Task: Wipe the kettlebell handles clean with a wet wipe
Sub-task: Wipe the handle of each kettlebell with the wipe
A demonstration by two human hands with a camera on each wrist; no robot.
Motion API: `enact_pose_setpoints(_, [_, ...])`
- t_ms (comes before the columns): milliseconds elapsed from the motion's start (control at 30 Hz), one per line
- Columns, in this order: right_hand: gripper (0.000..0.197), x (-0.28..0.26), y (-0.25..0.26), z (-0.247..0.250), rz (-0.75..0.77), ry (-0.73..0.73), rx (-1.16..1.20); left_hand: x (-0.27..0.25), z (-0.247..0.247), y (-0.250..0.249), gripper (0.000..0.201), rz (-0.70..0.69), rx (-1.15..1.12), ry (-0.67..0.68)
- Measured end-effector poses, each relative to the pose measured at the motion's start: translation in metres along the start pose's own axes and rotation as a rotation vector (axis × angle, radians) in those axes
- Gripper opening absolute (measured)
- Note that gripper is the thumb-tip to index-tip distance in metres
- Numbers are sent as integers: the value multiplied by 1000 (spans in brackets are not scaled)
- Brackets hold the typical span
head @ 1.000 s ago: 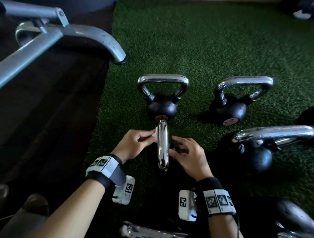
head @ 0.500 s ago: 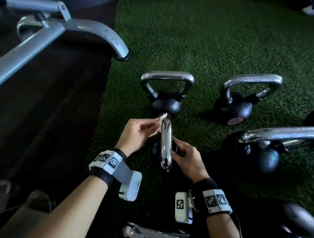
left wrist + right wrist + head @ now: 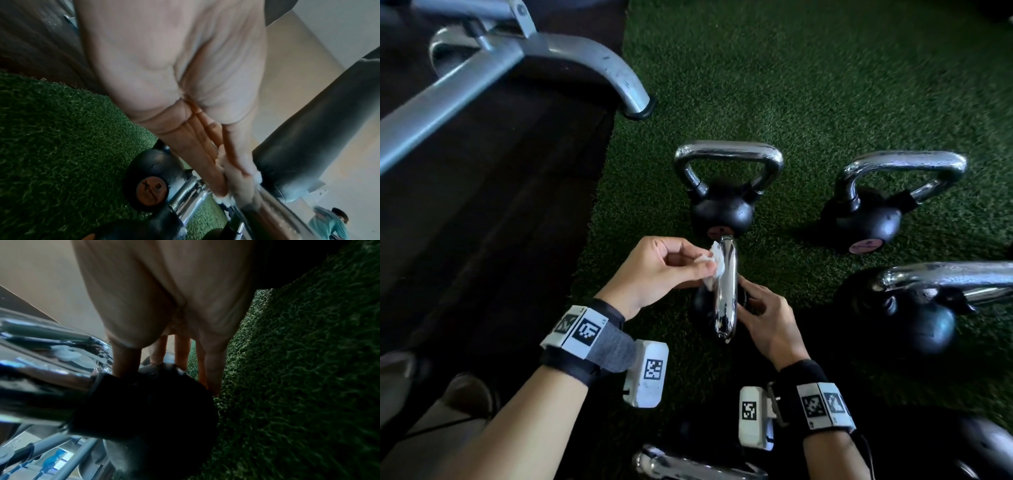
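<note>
A black kettlebell stands on green turf just in front of me, its chrome handle [image 3: 726, 287] seen edge-on. My left hand [image 3: 661, 270] pinches a crumpled white wet wipe [image 3: 714, 265] against the handle's left side near its far end; the wipe [image 3: 224, 198] shows at my fingertips in the left wrist view. My right hand [image 3: 767, 318] is on the right side, its fingers resting spread on the black ball [image 3: 156, 402] below the handle [image 3: 47, 369].
Two more kettlebells [image 3: 724, 192] [image 3: 876, 209] stand beyond, a larger one [image 3: 928, 298] at right, and others at the bottom edge. A grey metal machine leg [image 3: 592, 65] reaches over dark flooring at left. A person [image 3: 329, 222] stands far off.
My left hand has lifted and moved toward the far end of the handle, and the wipe now shows at its fingertips. My right hand has slid lower onto the ball.
</note>
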State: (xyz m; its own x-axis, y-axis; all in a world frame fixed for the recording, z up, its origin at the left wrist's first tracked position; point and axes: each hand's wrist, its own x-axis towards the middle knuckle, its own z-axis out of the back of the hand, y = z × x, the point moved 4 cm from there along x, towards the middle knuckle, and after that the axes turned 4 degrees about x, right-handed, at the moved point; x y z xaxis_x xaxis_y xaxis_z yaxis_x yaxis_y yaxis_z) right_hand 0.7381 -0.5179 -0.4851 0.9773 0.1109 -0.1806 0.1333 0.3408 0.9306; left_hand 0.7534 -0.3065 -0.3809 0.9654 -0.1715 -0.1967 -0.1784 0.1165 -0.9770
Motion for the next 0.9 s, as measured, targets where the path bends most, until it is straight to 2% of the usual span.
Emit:
enact_pose_setpoints(33, [90, 1, -1, 0, -6, 4, 12, -1, 0, 0, 18, 9, 12, 24])
enact_pose_setpoints(133, [89, 2, -4, 2, -18, 26, 63, -10, -6, 4, 11, 27, 100, 216])
enact_pose_setpoints(200, [91, 2, -7, 2, -24, 30, 80, -19, -9, 3, 11, 1, 138, 252])
enact_pose_setpoints(300, [85, 3, -11, 2, -43, 38, 96, -29, -10, 5, 15, -62, 243, 178])
enact_pose_setpoints(467, [73, 4, -12, 2, -68, 71, 111, -44, -19, 18, 17, -53, 452, 178])
enact_pose_setpoints(600, [74, 4, -9, 2, -60, 55, 123, -47, -23, 20, 16, -71, 537, 134])
enact_pose_setpoints(700, [62, 1, -3, 2, -54, 37, 107, -48, -23, 23, 16, -69, 572, 120])
enact_pose_setpoints(833, [58, 1, 12, 7, -6, 61, -56, -47, -11, 21, 16, -64, 531, 45])
enact_pose_setpoints(900, [46, -2, 31, 21, 60, -43, -170, -45, -3, 15, 16, -109, 506, -21])
